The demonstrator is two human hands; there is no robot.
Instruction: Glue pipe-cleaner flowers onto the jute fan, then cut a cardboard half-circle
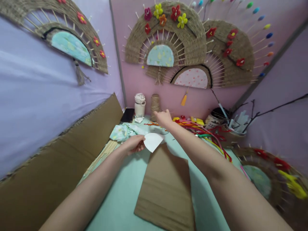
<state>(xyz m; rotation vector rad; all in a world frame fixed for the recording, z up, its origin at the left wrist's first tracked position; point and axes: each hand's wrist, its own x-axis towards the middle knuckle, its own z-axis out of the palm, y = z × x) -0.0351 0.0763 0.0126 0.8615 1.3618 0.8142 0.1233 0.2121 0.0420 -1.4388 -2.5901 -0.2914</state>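
Note:
My left hand (133, 144) pinches the edge of a white half-round paper piece (154, 141), holding it just above the far end of a brown cardboard sheet (166, 186) on the pale green table (120, 205). My right hand (164, 118) reaches farther back, fingers curled, close to a spool of jute twine (155, 106) and over a tangle of things on the table. What its fingers hold, if anything, is hidden.
A white bottle (140, 104) and dark phone (128, 115) stand at the back. Floral cloth (123, 131) and bamboo sticks (103, 157) lie left, coloured pipe cleaners (209, 134) and a basket (231, 131) right. A large cardboard panel (60, 166) leans left. Woven fans (166, 41) hang on the wall.

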